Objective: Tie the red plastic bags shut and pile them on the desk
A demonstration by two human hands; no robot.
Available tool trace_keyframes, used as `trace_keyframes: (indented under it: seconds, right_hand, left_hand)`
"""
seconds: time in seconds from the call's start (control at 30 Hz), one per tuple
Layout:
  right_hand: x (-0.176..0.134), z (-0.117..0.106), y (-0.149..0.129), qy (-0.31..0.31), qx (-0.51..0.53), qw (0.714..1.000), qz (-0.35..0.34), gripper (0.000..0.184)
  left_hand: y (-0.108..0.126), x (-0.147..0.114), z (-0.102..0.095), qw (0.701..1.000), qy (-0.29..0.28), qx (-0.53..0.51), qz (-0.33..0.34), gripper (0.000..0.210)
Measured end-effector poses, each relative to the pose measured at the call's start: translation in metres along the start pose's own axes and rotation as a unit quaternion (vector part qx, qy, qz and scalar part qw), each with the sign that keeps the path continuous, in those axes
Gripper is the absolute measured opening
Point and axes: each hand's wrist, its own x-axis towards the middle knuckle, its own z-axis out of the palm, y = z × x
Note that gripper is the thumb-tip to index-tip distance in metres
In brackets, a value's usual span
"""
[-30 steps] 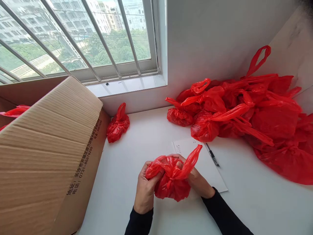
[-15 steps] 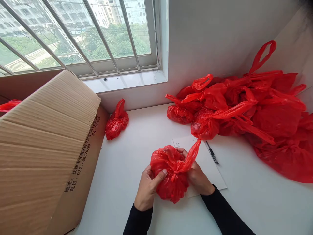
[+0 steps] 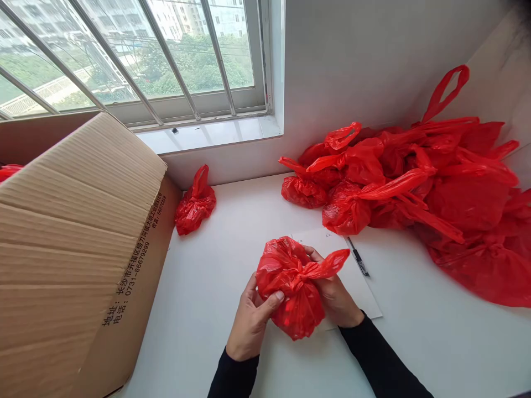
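A knotted red plastic bag (image 3: 290,287), rounded by contents I cannot make out, is held up between both hands above the white table (image 3: 199,309). My left hand (image 3: 251,320) grips its left side, thumb pressed on the front near the knot. Against the right side, my right hand (image 3: 336,298) closes on the bag, its fingers partly hidden behind it. The bag's tied handles stick out to the right over that hand. Beneath and behind lies a white sheet of paper (image 3: 360,298), partly covered, with a black pen (image 3: 359,260) along its right edge.
An open cardboard box (image 3: 83,237) stands on the left, a bit of red plastic (image 3: 9,171) showing inside. One small red bag (image 3: 194,204) sits beside it. Many red bags (image 3: 394,177) are heaped at the back right against the wall. A barred window (image 3: 166,61) is behind.
The held bag has tilted slightly, and its tied handles have swung from pointing up to pointing right. Both hands keep their hold. The whole view has shifted a little.
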Motion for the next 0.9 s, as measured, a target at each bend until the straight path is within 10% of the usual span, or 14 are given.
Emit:
trace_keyframes:
  seconds: [0.43, 0.67, 0.9]
  right_hand:
    - [0.000, -0.001, 0.009, 0.010, -0.023, 1.000, -0.019, 0.045]
    - [0.001, 0.006, 0.001, 0.032, 0.024, 0.999, -0.021, 0.048]
    - [0.000, 0.010, -0.004, -0.041, -0.018, 0.999, 0.007, 0.033]
  left_hand:
    - [-0.007, 0.002, 0.001, 0.989, 0.075, -0.117, -0.044, 0.046]
    - [0.001, -0.004, 0.000, 0.998, -0.005, -0.053, -0.043, 0.057]
    - [-0.002, 0.005, -0.009, 0.992, 0.100, -0.076, -0.008, 0.060]
